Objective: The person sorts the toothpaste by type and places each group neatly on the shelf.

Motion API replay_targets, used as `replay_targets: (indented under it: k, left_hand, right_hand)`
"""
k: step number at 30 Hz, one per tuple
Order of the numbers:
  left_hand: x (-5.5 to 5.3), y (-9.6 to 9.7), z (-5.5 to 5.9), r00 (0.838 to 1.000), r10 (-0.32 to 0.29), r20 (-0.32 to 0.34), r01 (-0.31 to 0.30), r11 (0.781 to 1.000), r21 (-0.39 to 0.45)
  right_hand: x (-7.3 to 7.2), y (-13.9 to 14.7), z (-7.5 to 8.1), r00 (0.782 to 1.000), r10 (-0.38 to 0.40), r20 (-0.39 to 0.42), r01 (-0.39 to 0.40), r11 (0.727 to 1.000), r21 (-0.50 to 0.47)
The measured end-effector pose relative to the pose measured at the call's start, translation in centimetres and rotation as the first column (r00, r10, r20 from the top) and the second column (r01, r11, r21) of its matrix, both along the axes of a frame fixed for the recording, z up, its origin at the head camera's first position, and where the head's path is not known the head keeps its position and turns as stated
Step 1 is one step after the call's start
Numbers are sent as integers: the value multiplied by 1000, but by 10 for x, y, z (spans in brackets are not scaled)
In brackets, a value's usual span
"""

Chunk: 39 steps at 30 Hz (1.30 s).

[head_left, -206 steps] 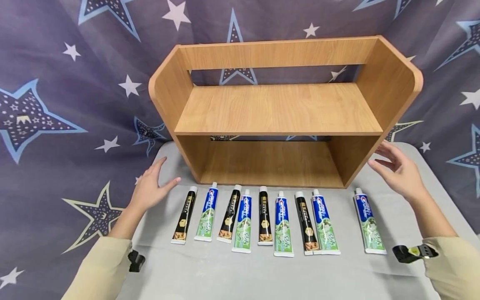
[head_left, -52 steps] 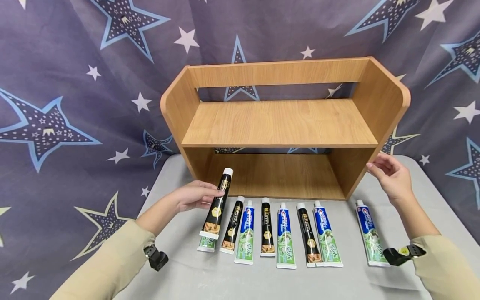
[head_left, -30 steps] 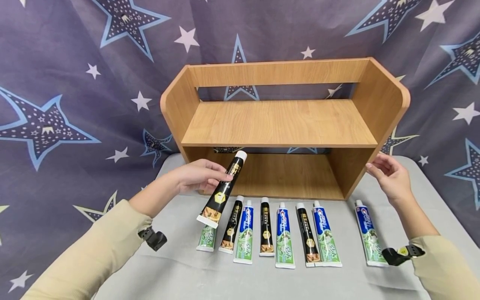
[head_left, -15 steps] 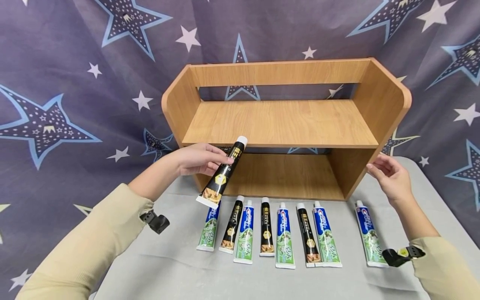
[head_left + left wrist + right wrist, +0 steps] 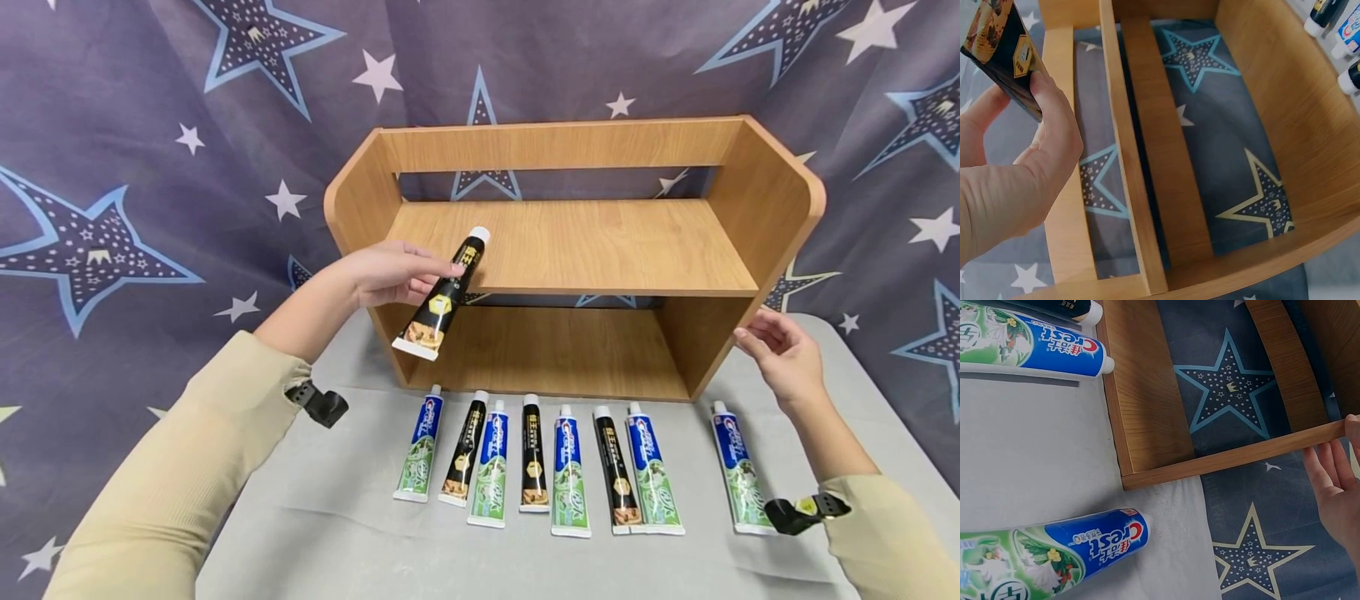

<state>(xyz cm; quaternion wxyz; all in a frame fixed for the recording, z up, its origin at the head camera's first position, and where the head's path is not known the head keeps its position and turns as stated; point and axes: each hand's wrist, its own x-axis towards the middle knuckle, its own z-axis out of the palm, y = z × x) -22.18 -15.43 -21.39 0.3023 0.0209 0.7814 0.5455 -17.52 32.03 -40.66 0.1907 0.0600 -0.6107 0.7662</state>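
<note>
My left hand (image 5: 393,273) pinches a black toothpaste tube (image 5: 441,302) with a white cap. It holds the tube tilted, cap up and to the right, in front of the upper board of a two-tier wooden shelf (image 5: 585,246). In the left wrist view the thumb lies along the tube's printed lower part (image 5: 1007,53); its cap is out of that view. My right hand (image 5: 783,354) grips the front edge of the shelf's right side panel. In the right wrist view its thumb meets the panel edge (image 5: 1241,453) and its fingers touch the outer face.
Several black tubes (image 5: 533,458) and blue-green Crest tubes (image 5: 570,475) lie in a row on the grey-clothed table (image 5: 360,533), before the shelf. One Crest tube (image 5: 738,471) lies apart at the right. A star-patterned curtain (image 5: 247,208) hangs behind.
My left hand has picked up the leftmost black tube and raised it from the table to the upper board's height. My right hand has moved onto the shelf's side edge and stayed there.
</note>
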Motion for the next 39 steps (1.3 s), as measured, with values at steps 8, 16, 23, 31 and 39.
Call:
replay_targets:
  k: [8,16,23,31,39]
  left_hand:
    - [-23,4,10,990,134,-36,-134,991,16]
    - [-53,13,18,969,249,-8,-249,969,11]
    - [-75,14,21,934,357,29,-354,933,-62]
    - [-90,14,19,921,385,51,-375,917,-138]
    - [-100,12,7,873,487,-28,-485,860,-159]
  right_hand:
    - [-1,0,0,1000,-6,8,6,1000,-2]
    - [0,-1,0,1000,-25,12,25,1000,-16]
    - [1,-4,1,999,-42,0,42,999,-35]
    - [0,-5,1,999,-44,-14,43,998,-47]
    - [1,-5,1,999,-42,-10,42,998,-42]
